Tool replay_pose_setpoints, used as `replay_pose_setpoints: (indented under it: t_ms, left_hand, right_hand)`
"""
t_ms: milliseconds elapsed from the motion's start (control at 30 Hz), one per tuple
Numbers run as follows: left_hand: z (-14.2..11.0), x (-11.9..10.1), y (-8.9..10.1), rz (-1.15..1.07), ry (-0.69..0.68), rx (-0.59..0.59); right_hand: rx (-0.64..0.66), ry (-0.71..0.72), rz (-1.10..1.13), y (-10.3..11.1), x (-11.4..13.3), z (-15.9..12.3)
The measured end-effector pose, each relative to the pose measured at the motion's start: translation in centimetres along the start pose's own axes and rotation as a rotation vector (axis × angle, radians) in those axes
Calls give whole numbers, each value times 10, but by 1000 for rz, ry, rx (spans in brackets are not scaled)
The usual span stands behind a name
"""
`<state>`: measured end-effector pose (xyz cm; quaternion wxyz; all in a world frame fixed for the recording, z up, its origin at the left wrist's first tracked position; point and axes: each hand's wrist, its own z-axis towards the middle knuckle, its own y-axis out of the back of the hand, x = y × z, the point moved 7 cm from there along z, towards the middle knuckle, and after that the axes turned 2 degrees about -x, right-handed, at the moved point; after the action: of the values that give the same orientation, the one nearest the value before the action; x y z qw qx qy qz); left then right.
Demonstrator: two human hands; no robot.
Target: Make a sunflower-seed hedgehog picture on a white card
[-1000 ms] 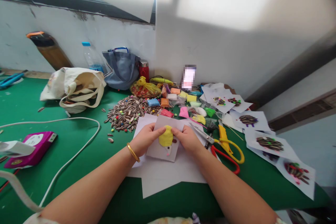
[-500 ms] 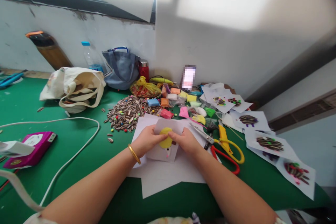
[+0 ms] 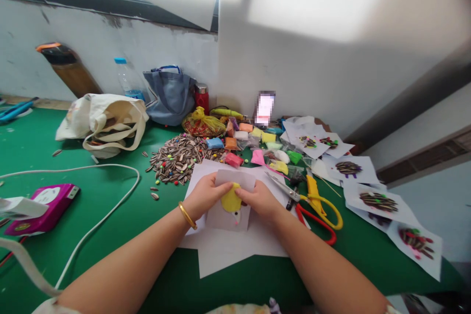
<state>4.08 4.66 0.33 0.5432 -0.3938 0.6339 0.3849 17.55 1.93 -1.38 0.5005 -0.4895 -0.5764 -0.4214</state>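
Observation:
Both my hands meet over a small white paper card [image 3: 235, 179] lying on larger white sheets [image 3: 235, 248]. A lump of yellow clay [image 3: 231, 201] sits on the card. My left hand [image 3: 204, 196], with a gold bangle at the wrist, pinches the clay's left side with thumb and fingers. From the right, my right hand [image 3: 261, 199] presses its fingertips against the clay. Fingers of both hands are curled closed on the clay. A small dark and pink detail shows on the card just below the clay.
A pile of sunflower seeds [image 3: 180, 154], coloured clay packets [image 3: 235, 144], yellow scissors [image 3: 320, 198] and red scissors [image 3: 316, 223] surround the sheets. Finished seed pictures [image 3: 379, 201] lie at right. Bags [image 3: 106, 122], a water bottle [image 3: 125, 78], a white cable [image 3: 103, 218] and a magenta box [image 3: 46, 206] occupy the left.
The clay lump has been squeezed narrower and lifted slightly between my fingers; my thumbs have closed in over it. The card stays in place.

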Motion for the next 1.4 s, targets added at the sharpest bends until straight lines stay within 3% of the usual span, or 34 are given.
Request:
replay_pose_setpoints:
  t_ms: [233,467,600,833,1067,1200,1400]
  left_hand:
    - [-1,-3,3,127,12,-63]
    - [-2,6,-9,-186,94,85]
    - [-2,7,-8,-135,96,76]
    - [-1,6,-8,-136,63,76]
    - [1,6,-1,-109,42,-26]
    - [0,7,-8,-136,97,75]
    - [0,9,-3,-160,109,14]
  right_hand:
    - [62,-8,-4,-6,-1,-1]
    - [-19,-34,109,1,-8,4]
    - [-74,-7,91,6,-4,5]
    - [-58,24,19,5,2,2]
    - [34,104,-80,1,7,3]
    - [-8,157,-97,4,14,3]
    - [47,99,47,3,5,5]
